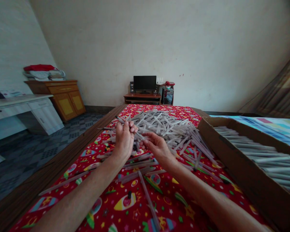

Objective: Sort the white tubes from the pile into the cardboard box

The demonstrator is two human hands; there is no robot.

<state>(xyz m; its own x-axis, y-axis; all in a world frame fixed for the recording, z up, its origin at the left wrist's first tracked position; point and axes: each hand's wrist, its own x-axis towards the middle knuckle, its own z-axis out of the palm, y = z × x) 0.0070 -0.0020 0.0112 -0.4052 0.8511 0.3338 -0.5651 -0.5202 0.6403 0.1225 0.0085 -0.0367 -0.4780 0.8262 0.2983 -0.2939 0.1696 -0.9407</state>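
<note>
My left hand is closed round a slim, pale pen-like tube, whose dark narrow end sticks out past the fingers at upper left. At the other end, my right hand pinches the same tube between thumb and fingers. Beyond both hands lies a large heap of similar whitish, translucent tubes. Looser ones are scattered under and around my wrists, and a single long tube rests between my forearms. Close to it is a small black cap-like piece.
A red patterned cloth covers the table. To the right, a long cardboard box holds many tubes in rows. Farther off are a monitor on a low desk, a wooden cabinet and a white desk.
</note>
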